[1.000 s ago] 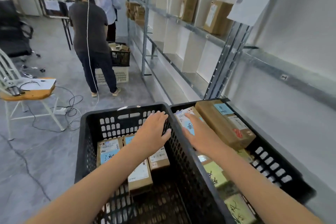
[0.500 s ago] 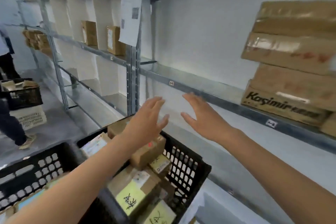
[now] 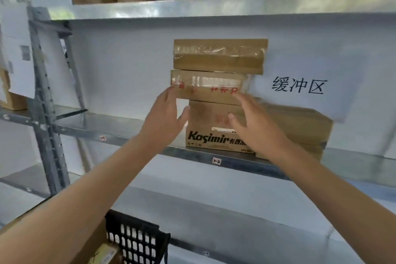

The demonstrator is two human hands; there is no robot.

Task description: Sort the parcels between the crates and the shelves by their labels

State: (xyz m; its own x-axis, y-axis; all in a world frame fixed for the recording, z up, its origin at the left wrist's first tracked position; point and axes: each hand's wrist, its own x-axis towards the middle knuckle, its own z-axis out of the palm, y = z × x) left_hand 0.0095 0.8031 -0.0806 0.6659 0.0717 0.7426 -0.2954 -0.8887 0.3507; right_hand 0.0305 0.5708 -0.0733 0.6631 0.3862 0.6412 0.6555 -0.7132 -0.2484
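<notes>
Open and flat, holding nothing, the left hand [image 3: 165, 120] and right hand [image 3: 257, 130] were up at the grey metal shelf [image 3: 120, 130]. On that shelf, the brown cardboard box with red-printed tape [image 3: 209, 88] sat mid-stack, between both hands.

"Kaşimir" is printed in black on the front of the bottom carton [image 3: 205, 120]; the characters after it are partly hidden by the right hand [image 3: 255, 128]. At 3 o'clock from the stack, a white sheet [image 3: 300, 103] reads "缓冲区". The red handwriting on the middle carton [image 3: 205, 96] is illegible.
</notes>
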